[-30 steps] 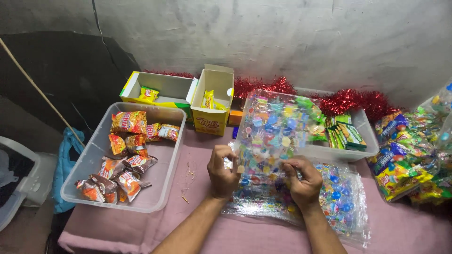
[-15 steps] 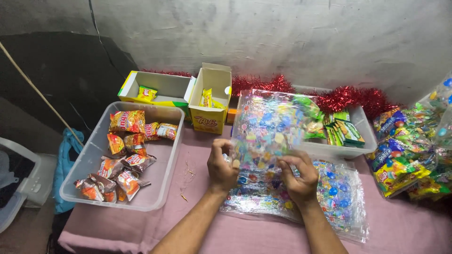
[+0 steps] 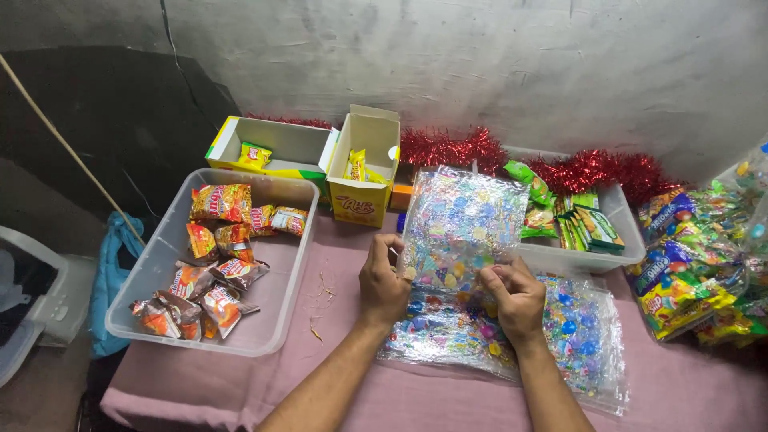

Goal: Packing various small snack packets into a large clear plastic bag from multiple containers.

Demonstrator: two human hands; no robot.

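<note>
Under both hands, a table draped in pink cloth [image 3: 336, 320]. Left of the left hand, a large clear plastic tub [image 3: 276, 324] with orange and red foil snack packets [image 3: 220, 204] lying loose in it. Beyond the right hand, a second clear plastic tub [image 3: 576, 258] with green wrapped packets. Well to the right of the right hand, a heap of filled clear bags of mixed sweets [image 3: 688, 276]. Directly below the wrists and out to the right, a flat stack of clear plastic bags printed with coloured dots [image 3: 584, 336].

Raised off that stack, upright and tilted slightly away, one clear dotted plastic bag [image 3: 464, 220], gripped by its lower edge. Beyond the left hand, two open yellow cardboard boxes [image 3: 364, 172], backed by a strand of red tinsel [image 3: 448, 148] along the wall.

Left hand [image 3: 384, 280]: curled, thumb and fingers pinched on the bag's lower left corner. Right hand [image 3: 512, 296]: likewise closed, pinching the lower edge near its middle.

Judged from the grip: separating a single bag from the stack and working its two layers apart at the edge. Calls for rubbing the film between thumb and fingertip until the layers part, with a light hold so the thin plastic neither tears nor drags a second bag along.
</note>
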